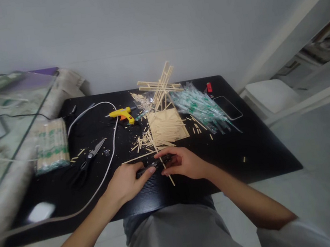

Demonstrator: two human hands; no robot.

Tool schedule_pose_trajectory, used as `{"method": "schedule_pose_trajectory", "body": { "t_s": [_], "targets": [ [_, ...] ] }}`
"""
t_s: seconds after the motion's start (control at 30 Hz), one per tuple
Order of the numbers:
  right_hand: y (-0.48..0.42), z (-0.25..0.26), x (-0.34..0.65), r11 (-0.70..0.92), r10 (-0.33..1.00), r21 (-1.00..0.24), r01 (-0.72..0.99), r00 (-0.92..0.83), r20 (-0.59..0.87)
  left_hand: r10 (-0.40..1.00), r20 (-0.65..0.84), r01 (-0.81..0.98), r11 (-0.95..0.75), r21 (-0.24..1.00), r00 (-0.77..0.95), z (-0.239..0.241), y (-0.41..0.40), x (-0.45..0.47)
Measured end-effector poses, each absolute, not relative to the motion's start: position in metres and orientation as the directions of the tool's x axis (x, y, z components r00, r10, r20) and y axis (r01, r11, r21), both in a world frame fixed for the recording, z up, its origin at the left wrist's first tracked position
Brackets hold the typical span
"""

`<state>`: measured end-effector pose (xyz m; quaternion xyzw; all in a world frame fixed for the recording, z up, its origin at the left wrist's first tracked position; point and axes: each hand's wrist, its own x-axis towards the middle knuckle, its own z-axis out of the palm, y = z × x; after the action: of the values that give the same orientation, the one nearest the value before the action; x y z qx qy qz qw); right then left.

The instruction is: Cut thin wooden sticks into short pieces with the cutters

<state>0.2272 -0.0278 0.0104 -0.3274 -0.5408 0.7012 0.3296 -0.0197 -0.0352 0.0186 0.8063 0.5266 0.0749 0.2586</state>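
Near the front edge of the table, my left hand is closed on a dark hand tool, its thumb lying along it. The tool reaches across to my right hand; its exact kind is hard to make out. My right hand pinches a thin wooden stick with the fingertips, and part of the dark tool shows inside its curled fingers. The stick crosses the tool and points toward me. Just beyond, a pile of wooden sticks lies on a square wooden base. Another stick lies beside my left hand.
Behind the pile stands a stick-built windmill-like frame. A yellow glue gun and scissors lie left, with a white cable between. Right are plastic-wrapped glue-like sticks and a phone. Bundled sticks sit far left.
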Motion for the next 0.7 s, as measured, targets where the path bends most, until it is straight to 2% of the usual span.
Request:
{"method": "schedule_pose_trajectory", "body": {
  "t_s": [0.23,0.4,0.47,0.53,0.63,0.7],
  "targets": [
    [-0.026,0.006,0.226,-0.227,0.820,-0.970,-0.087,-0.555,-0.142,0.910,-0.126,0.863,-0.320,0.390,0.395,0.018,-0.036,-0.020],
    [-0.030,0.007,0.231,-0.237,0.850,-0.970,-0.051,-0.494,-0.181,0.933,-0.192,0.904,-0.218,0.368,0.304,0.017,-0.030,-0.036],
    [-0.032,0.009,0.232,-0.221,0.862,-0.974,-0.049,-0.478,-0.171,0.952,-0.201,0.895,-0.128,0.427,0.232,0.018,-0.028,-0.042],
    [-0.034,0.009,0.232,-0.206,0.860,-0.978,-0.039,-0.483,-0.162,0.971,-0.170,0.840,-0.049,0.540,0.167,0.020,-0.026,-0.044],
    [-0.039,0.007,0.225,-0.178,0.838,-0.984,0.009,-0.523,-0.156,0.994,-0.102,0.658,0.047,0.752,0.045,0.025,-0.024,-0.037],
    [-0.041,0.007,0.219,-0.139,0.815,-0.989,0.056,-0.561,-0.146,0.994,-0.110,0.526,0.100,0.845,-0.013,0.029,-0.022,-0.029]
  ]
}}
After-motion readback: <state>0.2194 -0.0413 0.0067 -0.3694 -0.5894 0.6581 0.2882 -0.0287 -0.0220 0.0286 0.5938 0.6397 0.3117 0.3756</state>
